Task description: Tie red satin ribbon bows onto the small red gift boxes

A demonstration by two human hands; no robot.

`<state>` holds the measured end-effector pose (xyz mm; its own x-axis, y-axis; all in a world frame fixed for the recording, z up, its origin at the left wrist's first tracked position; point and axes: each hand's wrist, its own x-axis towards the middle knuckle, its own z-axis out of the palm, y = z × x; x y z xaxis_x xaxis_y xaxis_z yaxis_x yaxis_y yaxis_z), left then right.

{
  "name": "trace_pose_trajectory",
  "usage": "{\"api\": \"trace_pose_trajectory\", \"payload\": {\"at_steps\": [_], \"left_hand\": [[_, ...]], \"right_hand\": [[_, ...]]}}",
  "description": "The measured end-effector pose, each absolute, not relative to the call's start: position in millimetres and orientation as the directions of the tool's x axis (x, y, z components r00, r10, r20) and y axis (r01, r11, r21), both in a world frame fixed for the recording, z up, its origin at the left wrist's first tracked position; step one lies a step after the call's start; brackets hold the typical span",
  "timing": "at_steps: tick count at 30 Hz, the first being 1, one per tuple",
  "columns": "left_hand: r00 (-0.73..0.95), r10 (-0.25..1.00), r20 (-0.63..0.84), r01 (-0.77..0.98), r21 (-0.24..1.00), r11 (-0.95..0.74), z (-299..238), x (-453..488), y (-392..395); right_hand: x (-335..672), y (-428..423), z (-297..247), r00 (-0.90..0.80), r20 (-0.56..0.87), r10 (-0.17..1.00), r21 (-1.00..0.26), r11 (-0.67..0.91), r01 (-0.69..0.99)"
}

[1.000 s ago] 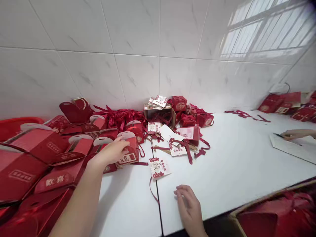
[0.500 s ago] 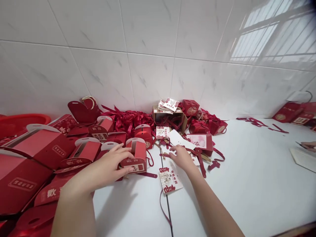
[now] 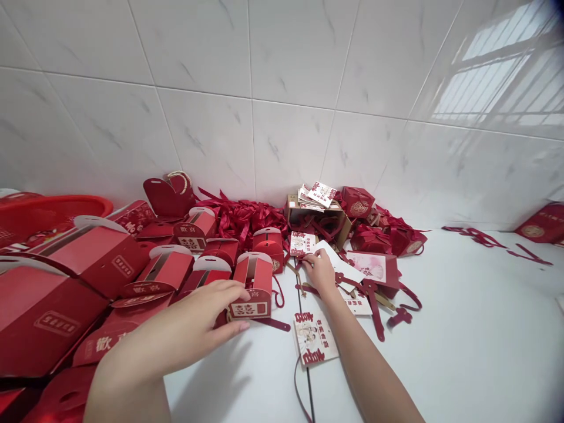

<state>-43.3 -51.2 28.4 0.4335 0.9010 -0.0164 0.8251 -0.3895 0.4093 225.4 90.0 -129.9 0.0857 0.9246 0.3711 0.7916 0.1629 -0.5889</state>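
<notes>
My left hand (image 3: 215, 310) reaches over the near left corner of a red gift box (image 3: 258, 276). Its fingers touch the front, and the thumb lies by the lower edge. My right hand (image 3: 321, 271) bends its fingers together at a dark red strap (image 3: 298, 262), just below a small printed card (image 3: 302, 243); the fingertips partly cover the strap. White paper (image 3: 337, 261) lies beside that hand. Nearer me is a red and white card (image 3: 315, 339) with a thin ribbon (image 3: 298, 385) running from it.
Red boxes crowd the left, with a red plastic basket (image 3: 57, 211) behind. Red ribbons (image 3: 247, 217) heap against the tiled wall. An open carton (image 3: 341, 226) bears a stack of cards (image 3: 321, 194). Loose straps (image 3: 473, 235) lie at the far right.
My right hand has moved away from me, up to the strap below the small card, and its fingers have drawn together. My left hand stays at the gift box. The view has shifted left.
</notes>
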Motion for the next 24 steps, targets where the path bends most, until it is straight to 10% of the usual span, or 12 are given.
{"api": "trace_pose_trajectory", "payload": {"at_steps": [24], "left_hand": [[0.399, 0.903, 0.159, 0.834, 0.346, -0.429, 46, -44, -54]], "right_hand": [[260, 16, -15, 0.085, 0.324, 0.942, -0.943, 0.315, 0.107]]}}
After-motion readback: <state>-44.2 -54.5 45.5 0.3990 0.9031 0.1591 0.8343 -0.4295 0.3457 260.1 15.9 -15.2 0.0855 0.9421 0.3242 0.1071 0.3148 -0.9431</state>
